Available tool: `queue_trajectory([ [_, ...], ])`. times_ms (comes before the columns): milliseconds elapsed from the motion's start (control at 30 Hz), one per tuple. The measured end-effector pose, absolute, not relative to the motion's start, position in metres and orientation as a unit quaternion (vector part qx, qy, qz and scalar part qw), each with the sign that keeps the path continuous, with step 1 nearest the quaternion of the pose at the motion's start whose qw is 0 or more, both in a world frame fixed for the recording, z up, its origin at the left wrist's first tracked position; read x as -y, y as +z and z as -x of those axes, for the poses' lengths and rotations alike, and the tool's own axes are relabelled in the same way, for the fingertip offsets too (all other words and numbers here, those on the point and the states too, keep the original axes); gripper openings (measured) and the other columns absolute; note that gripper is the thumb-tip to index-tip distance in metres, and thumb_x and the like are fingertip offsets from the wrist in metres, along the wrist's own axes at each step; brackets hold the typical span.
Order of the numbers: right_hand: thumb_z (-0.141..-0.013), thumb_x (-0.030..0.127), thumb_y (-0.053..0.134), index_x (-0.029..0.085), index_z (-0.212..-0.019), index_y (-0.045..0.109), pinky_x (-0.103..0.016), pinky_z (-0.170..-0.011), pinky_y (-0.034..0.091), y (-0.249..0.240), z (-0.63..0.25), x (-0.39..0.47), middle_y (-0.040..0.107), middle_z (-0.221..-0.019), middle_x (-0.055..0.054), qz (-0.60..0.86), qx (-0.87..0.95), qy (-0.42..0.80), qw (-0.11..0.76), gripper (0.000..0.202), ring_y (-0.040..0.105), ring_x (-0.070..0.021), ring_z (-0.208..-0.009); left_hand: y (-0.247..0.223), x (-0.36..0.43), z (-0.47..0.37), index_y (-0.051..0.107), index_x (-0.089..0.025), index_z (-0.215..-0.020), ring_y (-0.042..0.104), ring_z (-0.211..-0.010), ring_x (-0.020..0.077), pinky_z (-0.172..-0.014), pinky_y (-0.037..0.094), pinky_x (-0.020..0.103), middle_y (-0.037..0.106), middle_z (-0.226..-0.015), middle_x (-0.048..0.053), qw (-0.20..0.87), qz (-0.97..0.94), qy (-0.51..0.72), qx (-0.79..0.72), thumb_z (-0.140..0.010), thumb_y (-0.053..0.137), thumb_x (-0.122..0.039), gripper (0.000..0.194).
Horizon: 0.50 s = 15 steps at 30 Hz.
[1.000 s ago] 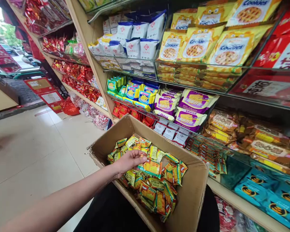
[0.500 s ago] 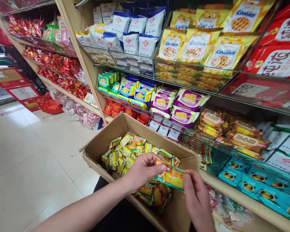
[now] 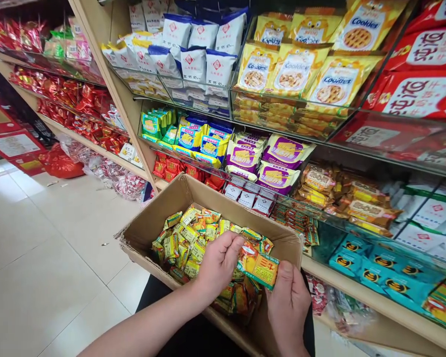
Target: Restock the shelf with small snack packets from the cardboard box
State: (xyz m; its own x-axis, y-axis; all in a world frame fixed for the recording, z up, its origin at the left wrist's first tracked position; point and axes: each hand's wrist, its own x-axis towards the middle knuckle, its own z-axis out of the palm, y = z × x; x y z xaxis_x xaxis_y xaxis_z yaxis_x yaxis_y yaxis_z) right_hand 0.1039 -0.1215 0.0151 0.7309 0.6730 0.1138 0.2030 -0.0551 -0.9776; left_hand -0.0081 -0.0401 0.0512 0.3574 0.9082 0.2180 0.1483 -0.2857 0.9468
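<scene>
An orange and green snack packet (image 3: 258, 265) is stretched between my two hands above an open cardboard box (image 3: 144, 250). My left hand (image 3: 219, 263) pinches its left end, and my right hand (image 3: 290, 297) grips its right end between thumb and fingers. The printed face of the packet is turned up towards me. Inside the box lies a heap of small yellow, green and orange packets (image 3: 189, 238), partly hidden by my left hand and forearm.
Glass-fronted shelves behind the box hold cookie packs (image 3: 297, 67), purple biscuit packs (image 3: 278, 177) and teal packs (image 3: 379, 272). Red-wrapped sweets (image 3: 85, 99) fill shelves on the left. A red bag (image 3: 62, 161) rests on the tiled floor (image 3: 48, 258).
The held packet has turned so its front print shows more fully. My right hand has shifted slightly left and down, with its thumb now on top. The view has shifted a little.
</scene>
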Motion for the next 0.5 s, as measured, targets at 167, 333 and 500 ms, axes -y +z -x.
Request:
queue_trajectory([
  [167, -0.078, 0.05, 0.052, 0.017, -0.087, 0.058, -0.021, -0.043, 0.041, 0.018, -0.12, 0.135, 0.059, -0.067, -0.002, 0.645, 0.366, 0.319, 0.591, 0.035, 0.049, -0.0116, -0.05, 0.05, 0.043, 0.0, 0.052, -0.019, -0.065, 0.04, -0.056, 0.0113, -0.054, 0.034, 0.021, 0.043, -0.058, -0.003, 0.48, -0.697, 0.389, -0.365, -0.087, 0.041, -0.039, 0.031],
  [333, -0.063, 0.039, 0.071, 0.017, -0.089, 0.064, -0.022, -0.05, 0.048, 0.018, -0.148, 0.156, 0.065, -0.085, -0.007, 0.654, 0.342, 0.331, 0.588, 0.035, 0.059, -0.0157, -0.064, 0.055, 0.048, -0.001, 0.06, -0.018, -0.083, 0.051, -0.062, 0.0117, -0.058, 0.039, 0.02, 0.057, -0.069, 0.0, 0.479, -0.766, 0.297, -0.308, -0.09, 0.036, -0.034, 0.03],
  [500, -0.059, 0.043, 0.073, 0.02, -0.084, 0.06, -0.016, -0.038, 0.039, 0.003, -0.213, 0.152, 0.06, -0.078, 0.0, 0.637, 0.102, 0.301, 0.702, 0.037, 0.047, -0.0053, -0.046, 0.06, 0.037, 0.046, 0.057, -0.021, -0.102, 0.061, -0.072, 0.0144, -0.066, 0.044, 0.022, 0.065, -0.083, 0.002, 0.358, -0.819, 0.249, -0.375, -0.089, 0.038, -0.029, 0.024],
])
